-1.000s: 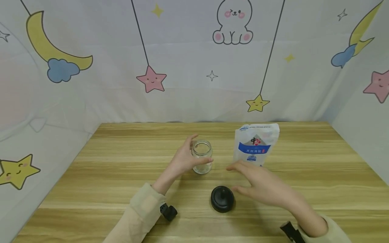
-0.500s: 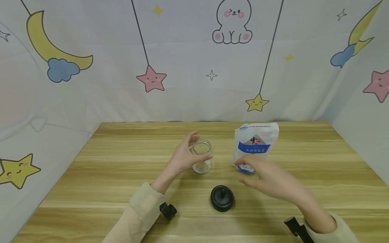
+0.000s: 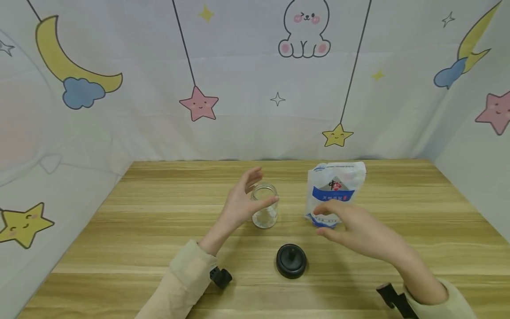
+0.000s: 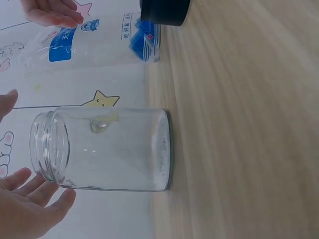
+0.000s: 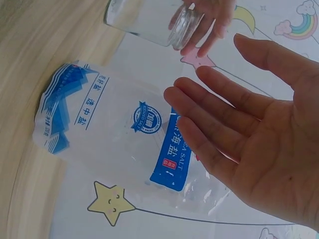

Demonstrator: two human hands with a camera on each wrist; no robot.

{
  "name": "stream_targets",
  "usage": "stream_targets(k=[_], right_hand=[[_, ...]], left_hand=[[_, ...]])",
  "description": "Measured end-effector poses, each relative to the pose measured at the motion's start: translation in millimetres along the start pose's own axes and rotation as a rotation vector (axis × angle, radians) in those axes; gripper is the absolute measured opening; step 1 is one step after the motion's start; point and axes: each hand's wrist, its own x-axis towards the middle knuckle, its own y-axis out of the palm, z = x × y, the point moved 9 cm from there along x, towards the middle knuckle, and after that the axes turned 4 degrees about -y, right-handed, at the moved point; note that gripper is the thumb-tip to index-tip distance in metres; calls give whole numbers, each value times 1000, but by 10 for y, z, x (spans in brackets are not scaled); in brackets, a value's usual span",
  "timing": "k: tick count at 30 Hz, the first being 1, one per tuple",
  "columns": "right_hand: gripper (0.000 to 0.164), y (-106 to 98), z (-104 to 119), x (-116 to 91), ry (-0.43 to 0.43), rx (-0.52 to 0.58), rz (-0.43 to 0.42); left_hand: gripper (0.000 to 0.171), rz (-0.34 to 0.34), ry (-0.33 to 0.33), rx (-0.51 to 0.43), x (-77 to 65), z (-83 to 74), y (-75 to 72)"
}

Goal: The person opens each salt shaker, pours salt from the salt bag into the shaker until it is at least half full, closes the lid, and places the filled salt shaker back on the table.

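A clear glass jar (image 3: 264, 218) stands upright and lidless on the wooden table. My left hand (image 3: 239, 204) is spread around its upper part, thumb in front and fingers behind; in the left wrist view a gap shows between the fingers (image 4: 35, 191) and the glass. To the right stands a white and blue bag of sea salt (image 3: 334, 180). In front of this bag my right hand (image 3: 358, 230) hovers with relaxed fingers, holding nothing. The right wrist view shows the palm (image 5: 279, 154) facing the bag's printed front. Whether the fingertips touch the bag, I cannot tell.
A round black lid (image 3: 291, 261) with a knob lies on the table (image 3: 159, 248), nearer me than the jar. Behind the table hangs a pale cloth backdrop (image 3: 247, 133) printed with stars and moons. Small black cameras (image 3: 220, 278) are worn on both wrists.
My right hand has moved to the right, from near the lid to in front of the salt bag. The left hand's fingers have lifted slightly. Jar, bag and lid have stayed put.
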Motion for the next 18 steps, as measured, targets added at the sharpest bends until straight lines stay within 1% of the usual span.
stream_targets(k=[3, 7, 11, 18], right_hand=[[33, -29, -35, -11, 8, 0, -13], [33, -81, -59, -27, 27, 1, -19], [35, -137, -94, -50, 44, 14, -31], [37, -222, -152, -74, 35, 29, -59]], left_hand=[[79, -23, 42, 8, 12, -47, 1], [74, -58, 89, 41, -10, -137, -14], [72, -79, 117, 90, -29, -234, -2], [70, -114, 159, 159, -32, -352, 41]])
